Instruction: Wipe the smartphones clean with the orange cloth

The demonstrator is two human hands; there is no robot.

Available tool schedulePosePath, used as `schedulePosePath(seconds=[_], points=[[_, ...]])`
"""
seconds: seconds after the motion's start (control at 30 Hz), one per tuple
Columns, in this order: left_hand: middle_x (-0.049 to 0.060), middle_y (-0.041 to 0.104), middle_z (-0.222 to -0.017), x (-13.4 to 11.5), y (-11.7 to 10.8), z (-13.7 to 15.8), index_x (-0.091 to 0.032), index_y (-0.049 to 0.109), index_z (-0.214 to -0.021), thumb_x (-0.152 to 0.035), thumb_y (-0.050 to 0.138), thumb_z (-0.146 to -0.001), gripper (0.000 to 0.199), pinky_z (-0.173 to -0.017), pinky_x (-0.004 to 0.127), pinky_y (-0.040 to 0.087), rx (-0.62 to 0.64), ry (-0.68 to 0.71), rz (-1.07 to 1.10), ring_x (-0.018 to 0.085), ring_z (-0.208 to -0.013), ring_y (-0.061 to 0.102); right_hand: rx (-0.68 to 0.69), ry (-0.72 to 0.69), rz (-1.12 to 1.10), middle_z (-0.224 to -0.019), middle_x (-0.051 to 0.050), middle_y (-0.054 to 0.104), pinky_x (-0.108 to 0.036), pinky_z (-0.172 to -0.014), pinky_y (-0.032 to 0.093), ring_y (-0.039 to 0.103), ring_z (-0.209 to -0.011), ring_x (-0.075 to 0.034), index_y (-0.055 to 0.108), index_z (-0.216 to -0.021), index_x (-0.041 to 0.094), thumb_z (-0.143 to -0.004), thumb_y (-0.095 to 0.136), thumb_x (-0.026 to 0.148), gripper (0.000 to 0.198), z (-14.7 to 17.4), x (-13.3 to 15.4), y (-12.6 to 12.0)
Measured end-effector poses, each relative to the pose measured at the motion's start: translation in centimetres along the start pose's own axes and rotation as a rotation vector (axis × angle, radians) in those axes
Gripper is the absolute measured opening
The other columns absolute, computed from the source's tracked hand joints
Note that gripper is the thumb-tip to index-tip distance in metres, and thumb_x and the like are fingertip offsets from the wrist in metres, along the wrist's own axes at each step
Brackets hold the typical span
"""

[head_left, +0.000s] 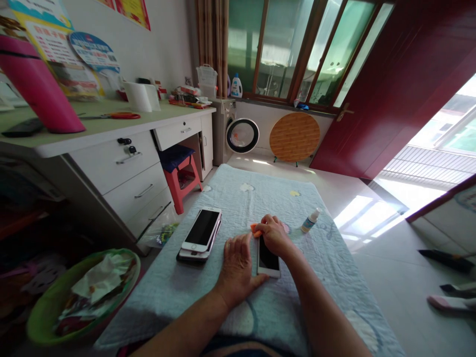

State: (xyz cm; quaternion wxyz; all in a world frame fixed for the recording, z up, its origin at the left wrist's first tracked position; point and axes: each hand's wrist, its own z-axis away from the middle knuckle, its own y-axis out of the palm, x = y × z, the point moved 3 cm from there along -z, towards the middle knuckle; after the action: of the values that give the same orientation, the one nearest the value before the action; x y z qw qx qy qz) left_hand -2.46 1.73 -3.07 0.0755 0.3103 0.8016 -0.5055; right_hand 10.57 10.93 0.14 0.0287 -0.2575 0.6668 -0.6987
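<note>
A white-framed smartphone [268, 258] with a dark screen lies face up on the light blue quilted cover [238, 198]. My right hand [274, 235] is closed on an orange cloth [255, 229] at the phone's far end and hides that part of it. Beside the phone's left side, my left hand [238, 260] rests flat with fingers stretched out, its thumb at the near left corner. To the left sits a stack of phones, with a white smartphone [202, 228] on top. A small bottle with a white cap [310, 221] stands to the right.
A green basket [35, 317] with crumpled paper stands at the lower left. Along the left runs a desk [111, 131] with a pink flask [40, 89] and scissors [124, 115]. A red stool [182, 186] is tucked beneath. A washing machine [223, 124] stands beyond, door ajar.
</note>
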Motion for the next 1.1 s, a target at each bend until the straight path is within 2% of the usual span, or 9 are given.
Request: schedulePosePath(seconds=[0.13,0.3,0.5,0.63,0.73,0.8,0.9,1.0,1.1], points=[[0.019,0.043,-0.136,0.0,0.0,0.0,-0.015,0.015,-0.146,-0.061,0.073,-0.067,0.108,-0.107,0.059,0.025,0.016,-0.010,-0.003,0.039,-0.124,0.042,0.034,-0.057,-0.007,-0.100,-0.003,0.055,-0.033,-0.085,0.029,0.041,-0.094,-0.019,0.074,-0.087,0.029,-0.090,0.057,0.023,0.018,1.2,0.6,-0.2],[0.020,0.042,-0.135,0.2,0.5,0.1,-0.014,0.015,-0.146,-0.058,0.072,-0.068,0.106,-0.107,0.059,0.023,0.034,-0.022,-0.030,0.040,-0.125,0.040,0.096,-0.102,-0.015,-0.098,-0.004,0.053,-0.031,-0.081,0.031,0.040,-0.093,-0.019,0.072,-0.084,0.025,-0.089,0.059,0.024,0.014,2.9,1.5,0.1],[0.019,0.044,-0.132,-0.1,0.2,0.0,-0.012,0.015,-0.145,-0.045,0.072,-0.068,0.102,-0.109,0.059,0.022,0.035,-0.052,-0.031,0.037,-0.125,0.041,0.114,-0.165,-0.006,-0.097,-0.003,0.052,-0.031,-0.081,0.032,0.040,-0.093,-0.019,0.070,-0.081,0.024,-0.083,0.066,0.022,0.005,4.9,3.0,0.2],[0.018,0.045,-0.132,-0.3,-0.1,-0.1,-0.014,0.015,-0.146,-0.035,0.067,-0.070,0.095,-0.108,0.058,0.023,0.035,-0.076,-0.023,0.036,-0.125,0.041,0.141,-0.211,-0.054,-0.095,-0.003,0.053,-0.030,-0.079,0.033,0.041,-0.090,-0.019,0.070,-0.075,0.024,-0.082,0.065,0.020,0.009,6.0,3.6,0.1],[0.018,0.045,-0.132,-0.3,0.0,-0.1,-0.014,0.013,-0.146,-0.040,0.070,-0.070,0.099,-0.108,0.058,0.024,0.017,-0.063,-0.026,0.036,-0.125,0.041,0.167,-0.233,-0.156,-0.094,-0.003,0.054,-0.029,-0.079,0.035,0.044,-0.089,-0.018,0.072,-0.077,0.024,-0.083,0.061,0.016,0.015,5.4,3.1,-0.3],[0.019,0.044,-0.133,-0.3,0.1,0.0,-0.014,0.012,-0.146,-0.046,0.073,-0.069,0.103,-0.108,0.060,0.023,0.006,-0.045,-0.029,0.038,-0.126,0.040,0.099,-0.180,-0.196,-0.094,-0.004,0.054,-0.029,-0.081,0.037,0.046,-0.090,-0.017,0.074,-0.085,0.024,-0.087,0.054,0.013,0.023,4.2,2.1,-0.7],[0.019,0.042,-0.136,-0.2,0.1,0.0,-0.017,0.010,-0.147,-0.055,0.074,-0.068,0.109,-0.107,0.061,0.023,0.014,-0.034,-0.023,0.039,-0.126,0.040,-0.068,-0.007,-0.158,-0.095,-0.005,0.055,-0.031,-0.085,0.035,0.047,-0.091,-0.018,0.074,-0.093,0.025,-0.091,0.048,0.013,0.029,1.8,-0.1,-1.1],[0.019,0.041,-0.137,0.0,0.1,0.0,-0.018,0.008,-0.148,-0.060,0.074,-0.067,0.113,-0.108,0.060,0.023,0.034,-0.041,-0.017,0.039,-0.126,0.040,-0.103,0.106,-0.096,-0.099,-0.006,0.055,-0.030,-0.082,0.035,0.047,-0.094,-0.019,0.073,-0.098,0.026,-0.092,0.048,0.018,0.027,0.1,-1.6,-0.5],[0.019,0.043,-0.136,0.0,0.1,0.0,-0.016,0.010,-0.149,-0.065,0.073,-0.065,0.115,-0.108,0.060,0.024,0.033,-0.040,-0.025,0.039,-0.126,0.040,-0.068,0.126,-0.026,-0.103,-0.007,0.056,-0.030,-0.078,0.034,0.046,-0.094,-0.020,0.072,-0.103,0.027,-0.092,0.048,0.019,0.028,-0.6,-1.9,0.2]])
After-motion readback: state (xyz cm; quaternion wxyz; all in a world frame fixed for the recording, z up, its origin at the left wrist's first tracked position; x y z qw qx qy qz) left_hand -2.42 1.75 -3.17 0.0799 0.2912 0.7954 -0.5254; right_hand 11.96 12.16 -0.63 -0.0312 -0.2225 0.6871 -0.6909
